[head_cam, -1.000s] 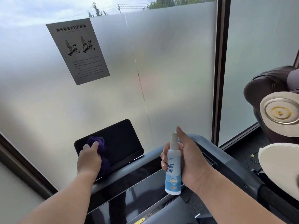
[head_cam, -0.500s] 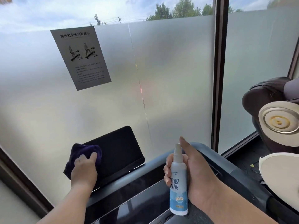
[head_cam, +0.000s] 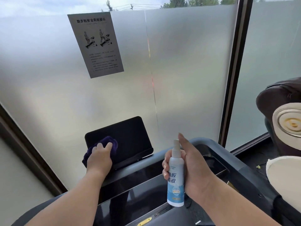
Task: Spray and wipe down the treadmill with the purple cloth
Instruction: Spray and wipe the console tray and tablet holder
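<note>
L hand [head_cam: 99, 158] presses purple cloth [head_cam: 104, 146], bunched under curled fingers, onto lower-left of treadmill screen [head_cam: 130, 137], approx 7 o'clock of the panel. R hand [head_cam: 192, 170] clamped round spray bottle [head_cam: 175, 178], upright, at 3 o'clock of L hand, above console [head_cam: 216, 154]. Advice: wipe w/ flat overlapping passes toward 2 o'clock corner; keep nozzle off the glass.
</note>
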